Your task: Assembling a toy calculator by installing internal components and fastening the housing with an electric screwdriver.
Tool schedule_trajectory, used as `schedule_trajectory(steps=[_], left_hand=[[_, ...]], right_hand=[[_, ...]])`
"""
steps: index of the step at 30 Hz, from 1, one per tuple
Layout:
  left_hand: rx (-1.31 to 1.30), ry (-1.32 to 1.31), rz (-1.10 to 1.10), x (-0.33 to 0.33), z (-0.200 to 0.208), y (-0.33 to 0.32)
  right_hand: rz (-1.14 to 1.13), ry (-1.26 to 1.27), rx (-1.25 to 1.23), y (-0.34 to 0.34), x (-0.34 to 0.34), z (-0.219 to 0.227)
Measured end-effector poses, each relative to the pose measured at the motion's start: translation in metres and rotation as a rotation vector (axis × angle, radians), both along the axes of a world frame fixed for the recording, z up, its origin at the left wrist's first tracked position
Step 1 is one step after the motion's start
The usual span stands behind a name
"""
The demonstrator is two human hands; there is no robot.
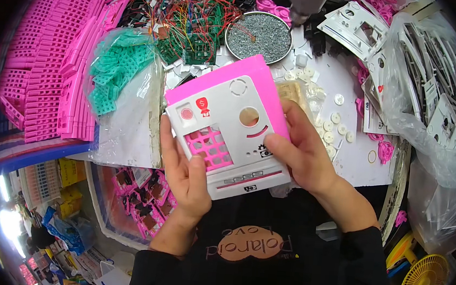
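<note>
Between both hands I hold a white plastic front panel (215,106) with a round hole, a square window, a slot and small printed marks. A pink plastic panel (261,72) lies against its back, and pink grid bars show through the square window. My left hand (185,171) grips the left edge, thumb near the window. At the right edge, my right hand (303,149) has its thumb on the white face and its fingers behind the panels. The panels are tilted above the table's front edge; what lies between them is hidden.
Stacked pink panels (46,45) fill the left. A bag of teal keypads (118,68), wired green circuit boards (188,36) and a round tray of screws (259,36) stand behind. White discs (332,127) and bagged white panels (434,79) lie right. A yellow fan (423,282) stands low right.
</note>
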State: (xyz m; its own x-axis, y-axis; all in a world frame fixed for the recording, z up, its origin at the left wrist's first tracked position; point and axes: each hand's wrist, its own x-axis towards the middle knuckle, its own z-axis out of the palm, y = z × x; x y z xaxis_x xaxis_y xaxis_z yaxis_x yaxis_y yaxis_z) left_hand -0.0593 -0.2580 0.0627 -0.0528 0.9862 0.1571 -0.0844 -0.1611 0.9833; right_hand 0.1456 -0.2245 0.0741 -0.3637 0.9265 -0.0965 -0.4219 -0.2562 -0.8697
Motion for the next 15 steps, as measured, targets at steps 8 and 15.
schedule_trajectory(steps=[8,15], left_hand=[[-0.012,-0.072,0.098,-0.024,0.002,0.024],[-0.105,-0.107,0.172,-0.022,0.005,0.053]], right_hand=[[0.204,0.048,-0.201,-0.011,0.018,-0.001],[0.114,-0.072,-0.073,-0.025,0.007,0.005]])
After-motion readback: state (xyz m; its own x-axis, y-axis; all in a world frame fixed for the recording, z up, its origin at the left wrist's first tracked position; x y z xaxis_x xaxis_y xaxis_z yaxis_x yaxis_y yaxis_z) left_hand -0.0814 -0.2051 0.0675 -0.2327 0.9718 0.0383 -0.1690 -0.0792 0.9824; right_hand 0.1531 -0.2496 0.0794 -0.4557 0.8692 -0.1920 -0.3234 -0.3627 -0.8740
